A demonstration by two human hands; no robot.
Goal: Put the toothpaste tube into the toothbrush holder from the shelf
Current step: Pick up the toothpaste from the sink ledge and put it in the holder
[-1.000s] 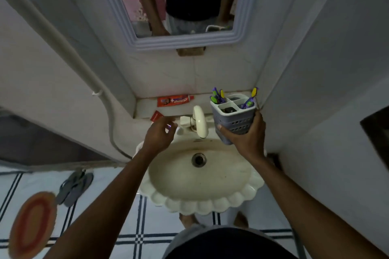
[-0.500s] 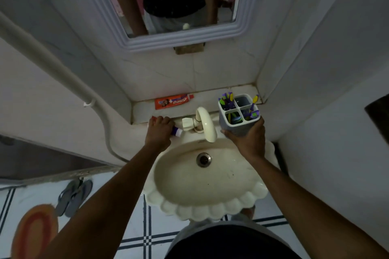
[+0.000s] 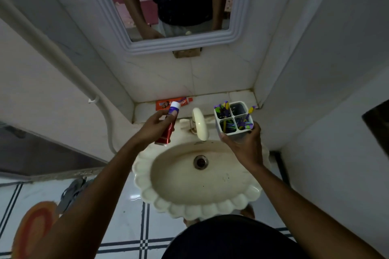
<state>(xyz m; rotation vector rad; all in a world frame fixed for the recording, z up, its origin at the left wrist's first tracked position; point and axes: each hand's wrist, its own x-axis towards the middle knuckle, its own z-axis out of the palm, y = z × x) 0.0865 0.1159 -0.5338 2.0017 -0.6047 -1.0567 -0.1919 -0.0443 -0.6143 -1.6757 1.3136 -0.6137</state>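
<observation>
My left hand (image 3: 154,127) has lifted the toothpaste tube (image 3: 169,125) off the shelf's (image 3: 210,102) front edge; my right hand (image 3: 242,145) grips the toothbrush holder (image 3: 233,121), ready for insertion.

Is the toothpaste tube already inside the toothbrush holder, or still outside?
Outside. The left hand holds the toothpaste tube beside the tap, apart from the toothbrush holder in the right hand.

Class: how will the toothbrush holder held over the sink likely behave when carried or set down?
The toothbrush holder looks like thin plastic, so probably light and stiff. Brushes poke above its rim, so it may tip easily. The right hand grips only its base.
</observation>
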